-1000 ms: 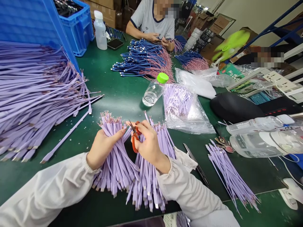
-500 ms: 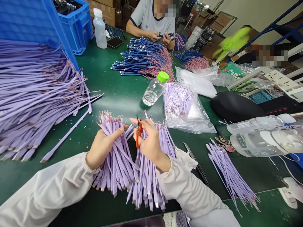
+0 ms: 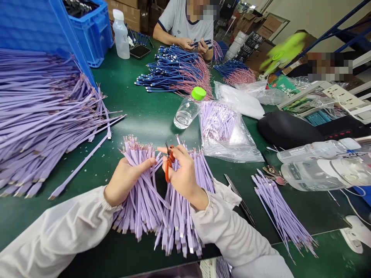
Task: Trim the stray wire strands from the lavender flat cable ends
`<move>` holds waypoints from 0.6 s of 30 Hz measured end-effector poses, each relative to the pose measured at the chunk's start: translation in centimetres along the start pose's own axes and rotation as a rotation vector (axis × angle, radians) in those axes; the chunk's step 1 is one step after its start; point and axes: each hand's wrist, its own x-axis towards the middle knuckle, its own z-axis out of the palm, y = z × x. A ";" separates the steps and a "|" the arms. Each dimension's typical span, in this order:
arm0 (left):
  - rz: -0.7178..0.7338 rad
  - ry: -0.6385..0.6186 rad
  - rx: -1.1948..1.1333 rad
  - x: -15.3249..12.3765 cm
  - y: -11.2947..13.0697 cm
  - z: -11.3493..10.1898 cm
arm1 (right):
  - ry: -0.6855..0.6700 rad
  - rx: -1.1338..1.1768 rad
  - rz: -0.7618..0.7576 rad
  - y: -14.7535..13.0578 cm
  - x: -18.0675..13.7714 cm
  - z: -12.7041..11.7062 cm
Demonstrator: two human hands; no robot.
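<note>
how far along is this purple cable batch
Looks early on. Seemingly done: a clear bag of lilac flat cables and a small loose bunch to the right. In hand: the left hand grips a thick bunch, the right hand holds orange-handled snips. Left: the big heap at the table's left.

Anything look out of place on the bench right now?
One flat lilac cable lies slanted, out of line, at the edge of the big cable heap, and small pale scraps are scattered on the green mat beside it. Both look like strays.
</note>
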 end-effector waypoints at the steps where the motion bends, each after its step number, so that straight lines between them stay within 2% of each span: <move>1: -0.002 -0.005 -0.001 0.0 0.0 0.0 | 0.009 -0.001 0.004 0.0 0.0 0.0; 6: 0.003 -0.044 0.017 -0.1 0.1 -0.1 | -0.017 0.006 -0.001 0.1 0.0 0.0; 10: 0.034 -0.033 0.062 -0.1 0.0 0.0 | 0.026 -0.009 -0.006 0.0 0.1 -0.1; 18: 0.070 -0.065 0.100 -0.1 0.3 0.2 | -0.024 -0.036 -0.110 -0.1 0.0 0.2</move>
